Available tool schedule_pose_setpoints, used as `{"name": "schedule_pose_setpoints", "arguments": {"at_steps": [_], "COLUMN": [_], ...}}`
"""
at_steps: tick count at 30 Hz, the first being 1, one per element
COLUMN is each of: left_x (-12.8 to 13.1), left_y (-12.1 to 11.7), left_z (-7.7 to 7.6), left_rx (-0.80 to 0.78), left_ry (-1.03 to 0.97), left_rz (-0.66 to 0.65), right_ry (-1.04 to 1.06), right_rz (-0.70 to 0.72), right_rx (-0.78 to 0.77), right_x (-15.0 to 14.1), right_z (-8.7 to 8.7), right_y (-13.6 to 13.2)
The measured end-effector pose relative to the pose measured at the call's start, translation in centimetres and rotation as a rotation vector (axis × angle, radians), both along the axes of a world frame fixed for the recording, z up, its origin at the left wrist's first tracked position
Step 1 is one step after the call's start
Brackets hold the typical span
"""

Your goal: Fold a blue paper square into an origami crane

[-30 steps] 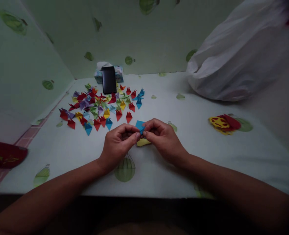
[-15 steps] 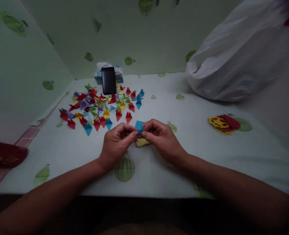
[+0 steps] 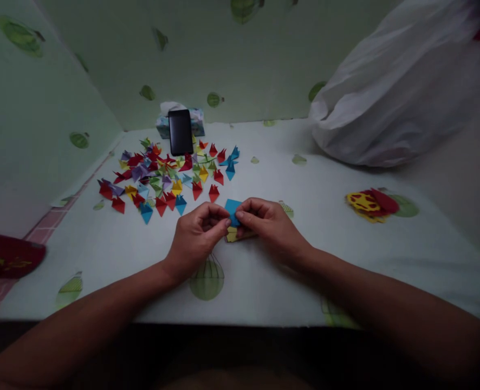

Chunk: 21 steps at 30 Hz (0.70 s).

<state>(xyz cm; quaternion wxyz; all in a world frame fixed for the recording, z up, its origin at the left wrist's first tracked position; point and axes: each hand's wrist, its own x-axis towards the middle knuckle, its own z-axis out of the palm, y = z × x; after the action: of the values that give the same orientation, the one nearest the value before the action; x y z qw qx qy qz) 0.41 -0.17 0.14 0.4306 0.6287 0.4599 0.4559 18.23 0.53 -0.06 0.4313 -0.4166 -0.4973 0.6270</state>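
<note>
Head view: we looked down at two bare hands meeting above a pale table [image 3: 284, 281] printed with green balloons
Blue paper: we saw the small folded piece, the blue paper [image 3: 232, 207], held between the fingertips, one pointed part sticking out on the far side
Left hand: we saw the left hand [image 3: 197, 230] pinching the paper's left side between thumb and forefinger, the other fingers curled in
Right hand: we saw the right hand [image 3: 269, 227] pinching the paper from the other side, thumb laid on it; we could not tell how its hidden fingers sat
Yellow paper: we found the yellow paper [image 3: 232, 234] just below the blue one in our view, partly covered by the right hand
Folded pieces: we saw many folded pieces [image 3: 166, 182] in red, blue, green, purple and yellow spread beyond the left hand
Phone: we saw a dark phone [image 3: 180, 132] standing tilted in front of a tissue box [image 3: 198, 123]
Right side: we saw red and yellow cut-outs [image 3: 364, 202] well apart from the right hand, and a white plastic bag [image 3: 386, 103] behind them
Left edge: we saw a red object [image 3: 10, 254] with gold marks, partly out of view
</note>
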Motion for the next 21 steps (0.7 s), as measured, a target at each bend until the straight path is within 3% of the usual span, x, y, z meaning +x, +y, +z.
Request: {"name": "schedule_pose_setpoints", "arguments": {"at_steps": [13, 21], "left_x": [0.03, -0.32], "left_y": [0.73, 0.80], "left_z": [0.13, -0.24], "left_rx": [-0.044, -0.289], "left_ry": [-0.217, -0.241], "left_rz": [0.011, -0.110], "right_ry": [-0.058, 0.046], "right_rz": [0.025, -0.020], "right_rx": [0.045, 0.057], "right_x": [-0.19, -0.16], "right_z": [0.16, 0.02], "right_y": [0.10, -0.16]}}
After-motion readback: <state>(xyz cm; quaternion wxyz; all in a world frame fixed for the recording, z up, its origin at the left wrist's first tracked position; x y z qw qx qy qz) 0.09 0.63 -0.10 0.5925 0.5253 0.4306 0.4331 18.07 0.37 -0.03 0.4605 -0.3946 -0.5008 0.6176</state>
